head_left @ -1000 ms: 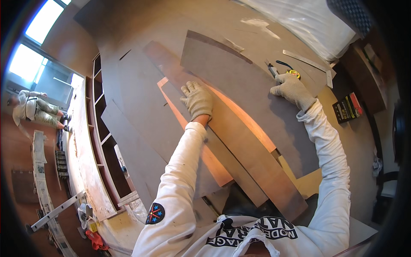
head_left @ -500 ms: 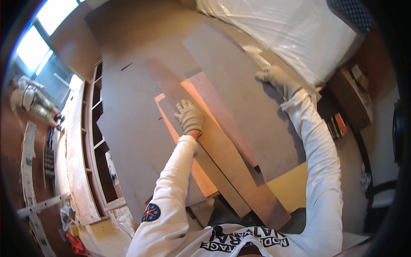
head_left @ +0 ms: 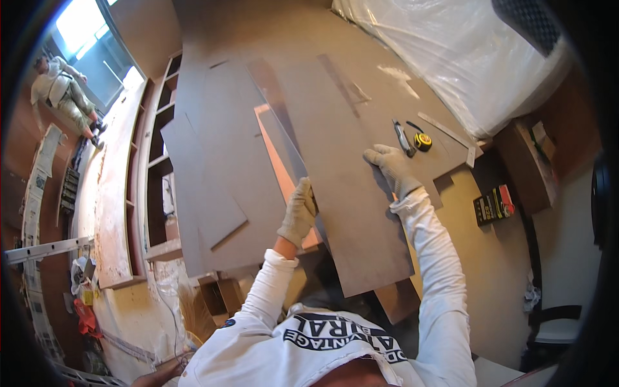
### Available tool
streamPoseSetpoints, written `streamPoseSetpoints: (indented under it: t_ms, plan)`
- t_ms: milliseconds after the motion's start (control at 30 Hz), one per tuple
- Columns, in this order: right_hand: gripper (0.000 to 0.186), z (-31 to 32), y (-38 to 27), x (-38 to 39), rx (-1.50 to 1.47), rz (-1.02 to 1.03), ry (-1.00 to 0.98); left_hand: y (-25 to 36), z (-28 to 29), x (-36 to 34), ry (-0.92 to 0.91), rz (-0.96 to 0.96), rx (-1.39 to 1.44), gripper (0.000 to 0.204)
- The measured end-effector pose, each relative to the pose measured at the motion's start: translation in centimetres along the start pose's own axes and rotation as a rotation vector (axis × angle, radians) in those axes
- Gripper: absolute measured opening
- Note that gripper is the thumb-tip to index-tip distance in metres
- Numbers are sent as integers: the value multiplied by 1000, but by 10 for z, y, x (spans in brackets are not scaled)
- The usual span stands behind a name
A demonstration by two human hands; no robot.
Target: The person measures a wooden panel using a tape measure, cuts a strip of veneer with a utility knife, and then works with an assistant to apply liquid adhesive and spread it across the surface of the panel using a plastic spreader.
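A long grey board [head_left: 345, 200] lies lengthwise in front of me, its near end jutting past the worktop edge. My left hand [head_left: 298, 211] is closed on its left edge, with some fingers hidden by the board. On its right edge, my right hand [head_left: 393, 169] grips with fingers over the top and the thumb out of sight. Both hands wear beige gloves. Under and beside the board show a strip with an orange-brown face [head_left: 278, 155] and other thin panels. Right of my right hand lie a utility knife [head_left: 404, 138] and a yellow-black tape measure [head_left: 422, 142].
A metal square [head_left: 451, 138] lies by the worktop's right edge. Plastic-wrapped goods [head_left: 445, 58] stand at the far right; a black-red box [head_left: 494, 205] sits lower. At left are a shelved cabinet frame [head_left: 155, 155], a ladder [head_left: 48, 250] and another person [head_left: 64, 93].
The grey board has shifted left and nearer, over the brown strips, uncovering the knife, tape measure and square. My left hand went from lying flat to gripping its edge; my right hand came nearer.
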State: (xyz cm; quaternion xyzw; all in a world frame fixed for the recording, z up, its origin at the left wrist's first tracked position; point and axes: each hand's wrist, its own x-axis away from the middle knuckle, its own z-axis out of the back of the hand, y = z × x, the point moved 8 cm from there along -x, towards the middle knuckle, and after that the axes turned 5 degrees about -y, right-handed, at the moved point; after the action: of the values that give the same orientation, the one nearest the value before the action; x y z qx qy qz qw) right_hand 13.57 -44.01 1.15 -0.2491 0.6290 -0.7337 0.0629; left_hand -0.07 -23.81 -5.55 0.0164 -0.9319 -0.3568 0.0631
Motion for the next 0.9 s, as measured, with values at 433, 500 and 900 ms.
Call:
streamPoseSetpoints:
  t_ms: [433,500,900]
  plan:
    - [67,78,126,170,684,-56,113,86,148,51,425,-149,-340,37]
    - [67,77,154,203,548,-278,30,89,159,51,589,-194,-350,44]
    - [53,29,143,258,424,-281,-251,177,238,-26,723,-206,-389,49]
